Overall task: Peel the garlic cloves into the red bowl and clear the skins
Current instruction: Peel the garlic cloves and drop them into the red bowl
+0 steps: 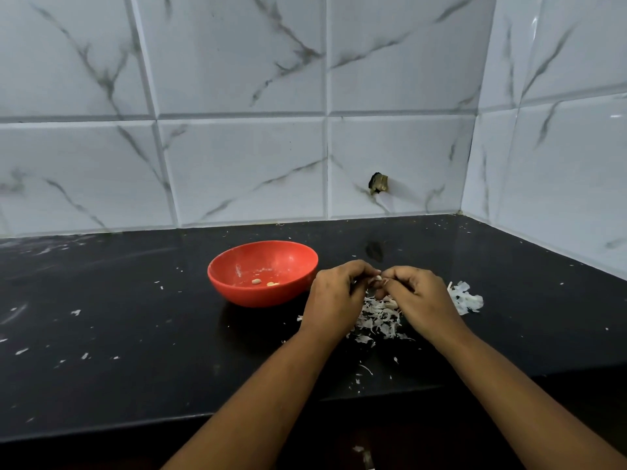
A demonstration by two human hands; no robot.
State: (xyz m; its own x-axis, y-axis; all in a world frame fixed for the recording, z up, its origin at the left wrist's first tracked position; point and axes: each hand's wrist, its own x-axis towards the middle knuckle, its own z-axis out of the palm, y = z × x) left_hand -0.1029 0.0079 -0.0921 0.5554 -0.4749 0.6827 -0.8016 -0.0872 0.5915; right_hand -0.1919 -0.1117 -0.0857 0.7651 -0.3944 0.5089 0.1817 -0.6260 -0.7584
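View from the head camera, items listed largest first, as I read them.

- **Wall:** A tiled wall [237, 157] in a white, grey-veined marble pattern fills the upper half and turns a corner at two o'clock.
- **Worktop:** Below it lies the black worktop [118, 385], glossy and strewn with small white flecks [75, 312], many of them toward eight and nine o'clock.
- **Bowl:** The red bowl [258, 295] stands upright on the worktop just left of centre, at about ten o'clock from the hands. It is close beside the left one; I cannot tell whether they touch.
- **Hands:** The left hand [336, 293] and right hand [420, 296] meet above the worktop at centre, knuckles up, with both forearms entering from six o'clock.
- **Grip:** Each grip is narrow. The curled fingertips of both hands pinch one garlic clove [377, 278], whose pale tip shows where the fingers meet.
- **Skins:** Beneath the hands, toward six o'clock, lies a heap of skins [378, 318], white and shredded and partly hidden by the right hand. A smaller clump of skins [466, 298] lies at three o'clock of the right hand, just beside it.
- **Hole:** A dark hole [378, 183] marks the wall at twelve o'clock above the hands.
- **Peeled cloves:** Two peeled cloves [257, 281] rest on the bowl's floor, near each other but apart.
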